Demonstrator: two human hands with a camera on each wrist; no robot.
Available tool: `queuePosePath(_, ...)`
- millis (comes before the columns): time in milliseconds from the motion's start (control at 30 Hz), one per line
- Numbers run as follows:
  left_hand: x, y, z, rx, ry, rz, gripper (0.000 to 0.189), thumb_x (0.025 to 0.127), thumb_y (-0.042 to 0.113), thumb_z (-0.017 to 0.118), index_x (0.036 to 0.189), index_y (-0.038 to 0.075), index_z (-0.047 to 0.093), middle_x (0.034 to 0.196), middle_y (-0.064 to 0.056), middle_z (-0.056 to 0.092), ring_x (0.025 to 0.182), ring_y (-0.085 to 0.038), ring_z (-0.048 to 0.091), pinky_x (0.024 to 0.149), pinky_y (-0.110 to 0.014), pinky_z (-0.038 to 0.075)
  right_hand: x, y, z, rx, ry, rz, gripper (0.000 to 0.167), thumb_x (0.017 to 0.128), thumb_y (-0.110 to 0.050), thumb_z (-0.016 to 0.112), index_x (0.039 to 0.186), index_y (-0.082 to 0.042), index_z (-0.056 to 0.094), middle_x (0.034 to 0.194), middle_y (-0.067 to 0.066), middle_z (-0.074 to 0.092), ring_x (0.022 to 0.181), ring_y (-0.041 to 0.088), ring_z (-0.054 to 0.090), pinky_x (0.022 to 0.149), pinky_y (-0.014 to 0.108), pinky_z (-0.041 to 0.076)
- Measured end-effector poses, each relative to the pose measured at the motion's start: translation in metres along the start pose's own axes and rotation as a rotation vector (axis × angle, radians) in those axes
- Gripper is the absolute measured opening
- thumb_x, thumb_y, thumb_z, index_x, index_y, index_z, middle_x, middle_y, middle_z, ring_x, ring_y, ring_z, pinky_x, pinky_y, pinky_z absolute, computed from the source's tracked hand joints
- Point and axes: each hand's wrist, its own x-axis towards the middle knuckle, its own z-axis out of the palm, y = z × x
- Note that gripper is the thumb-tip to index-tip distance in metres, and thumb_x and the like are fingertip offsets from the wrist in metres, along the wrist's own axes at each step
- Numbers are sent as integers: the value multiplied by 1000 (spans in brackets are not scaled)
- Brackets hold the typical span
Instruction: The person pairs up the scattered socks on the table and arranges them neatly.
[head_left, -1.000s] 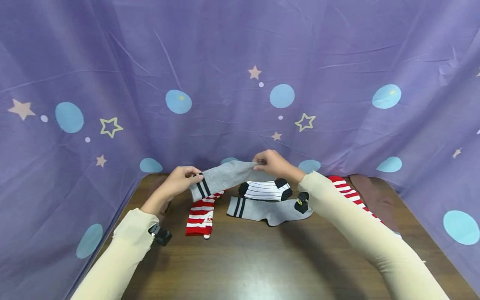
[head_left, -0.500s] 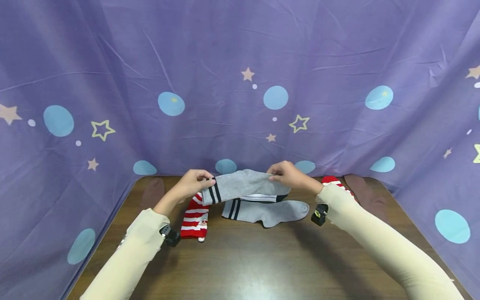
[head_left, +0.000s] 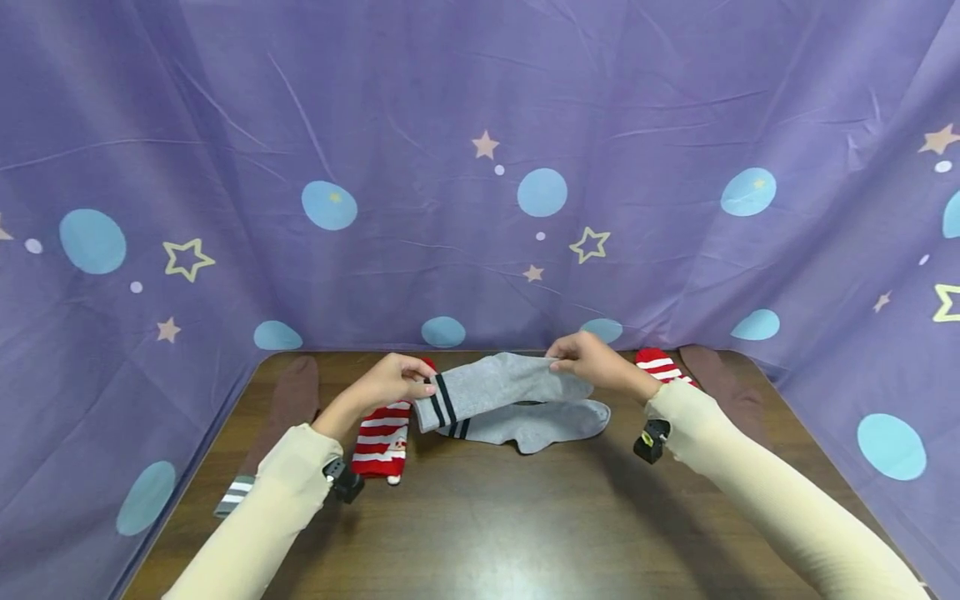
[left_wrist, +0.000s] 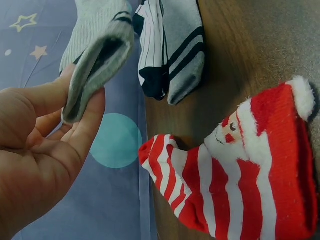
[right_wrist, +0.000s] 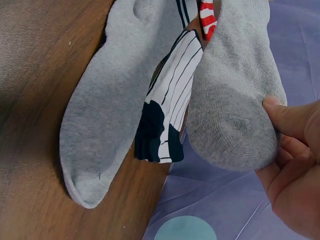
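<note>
A grey sock with two black cuff stripes is stretched between my hands above the table. My left hand pinches its cuff, whose opening faces the left wrist camera. At the foot end, my right hand pinches the sock's edge near the heel and toe area. A matching grey sock lies flat on the table just below it. Beside that one lies a white sock with thin black lines and black patches, hidden in the head view behind the raised sock.
A red and white striped sock with a Santa face lies left of the grey ones. A brown sock is farther left. On the right are another striped sock and a brown one. A purple curtain hangs behind the table.
Both hands have moved the raised grey sock down and slightly right, over the white sock and close to the matching grey sock. Both hands keep their hold. The head view has shifted slightly.
</note>
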Motion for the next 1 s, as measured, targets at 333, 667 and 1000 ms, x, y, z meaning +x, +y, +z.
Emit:
queuePosePath(333,0,1,-3,76,-68,-21,36,83,3,80,114,-12,69,102,-15,69,81,-9,60,72,-23,56,-4,8,0,5,9,19,4,90,-6,75,89,-2,74,78,4,71,71,7,51,67,23,45)
queuePosePath(667,2,-3,-6,1,-64,-62,24,92,11,72,107,-7,68,96,-5,68,83,-10,66,89,-48,60,-9,17,-1,54,13,72,6,91,-9,75,89,-3,74,81,4,73,72,6,55,67,22,47)
queuePosePath(1000,8,10,4,-39,66,73,21,99,13,64,110,-4,64,73,6,44,74,-7,53,78,-35,59,-12,30,6,91,-28,108,6,91,-5,73,92,2,73,83,8,73,74,5,58,68,22,49)
